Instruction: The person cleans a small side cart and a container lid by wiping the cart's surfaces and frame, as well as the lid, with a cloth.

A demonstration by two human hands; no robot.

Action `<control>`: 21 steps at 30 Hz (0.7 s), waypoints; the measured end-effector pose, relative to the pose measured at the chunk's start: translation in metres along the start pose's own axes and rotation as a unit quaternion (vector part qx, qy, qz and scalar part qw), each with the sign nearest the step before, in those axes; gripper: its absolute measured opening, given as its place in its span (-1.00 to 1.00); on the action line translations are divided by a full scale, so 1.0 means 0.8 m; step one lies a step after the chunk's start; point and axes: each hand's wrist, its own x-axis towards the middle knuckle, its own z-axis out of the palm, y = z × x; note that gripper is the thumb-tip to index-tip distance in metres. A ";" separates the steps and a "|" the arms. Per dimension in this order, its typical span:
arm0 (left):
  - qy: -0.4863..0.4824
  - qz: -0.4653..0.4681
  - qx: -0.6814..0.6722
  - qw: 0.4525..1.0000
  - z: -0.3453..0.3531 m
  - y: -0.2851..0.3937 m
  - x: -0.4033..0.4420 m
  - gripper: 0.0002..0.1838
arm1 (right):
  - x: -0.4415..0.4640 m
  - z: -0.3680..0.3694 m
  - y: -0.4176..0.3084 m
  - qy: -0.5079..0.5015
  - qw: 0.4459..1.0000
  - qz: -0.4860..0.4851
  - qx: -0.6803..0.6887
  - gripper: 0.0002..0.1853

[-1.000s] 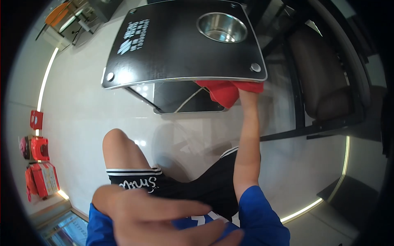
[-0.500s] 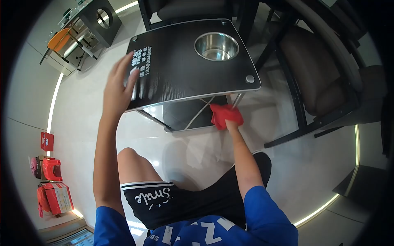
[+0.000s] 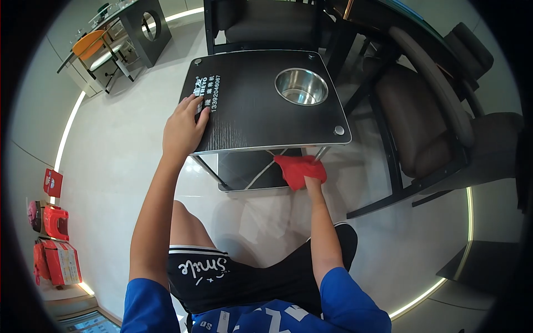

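Observation:
A small black table (image 3: 250,122) with a metal rim stands before me, a steel cup holder (image 3: 301,87) set in its top and white lettering at its left. My left hand (image 3: 186,125) rests on the top's left edge, fingers apart over the lettering, holding nothing. Below the near right corner, my right hand (image 3: 314,180) grips a red cloth (image 3: 300,168) against a metal leg (image 3: 322,152). The cloth hides most of its fingers. Under the top is a dark lower shelf (image 3: 244,172).
Dark padded chairs stand behind (image 3: 272,28) and to the right (image 3: 413,111). An orange chair (image 3: 89,45) is at the far left. Red boxes (image 3: 62,261) and a red stool (image 3: 56,222) line the left wall. My knees are close in front.
My left hand has moved from low in front of my body onto the tabletop's left edge. My right hand and the cloth have moved from the top's near edge to the leg below.

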 end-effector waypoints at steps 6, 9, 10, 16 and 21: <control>-0.014 -0.047 -0.085 0.995 -0.022 0.018 -0.004 -0.71 | 0.055 -0.038 -0.144 -0.068 0.995 -0.022 -0.063 -0.63; 0.047 0.025 -0.047 0.997 -0.022 0.014 -0.008 -0.76 | 0.076 -0.053 -0.191 -0.086 0.995 -0.039 0.015 -0.56; 0.046 0.028 -0.049 0.997 -0.025 0.018 -0.009 -0.76 | 0.077 -0.051 -0.189 -0.082 0.996 -0.038 0.014 -0.56; -0.008 0.077 -0.502 0.862 -0.115 0.119 -0.092 -0.69 | 0.058 -0.030 -0.159 -0.021 0.993 -0.103 0.046 -0.71; -0.069 0.231 -0.672 0.701 -0.173 0.159 -0.146 -0.79 | 0.060 -0.025 -0.145 -0.030 0.995 -0.094 -0.019 -0.83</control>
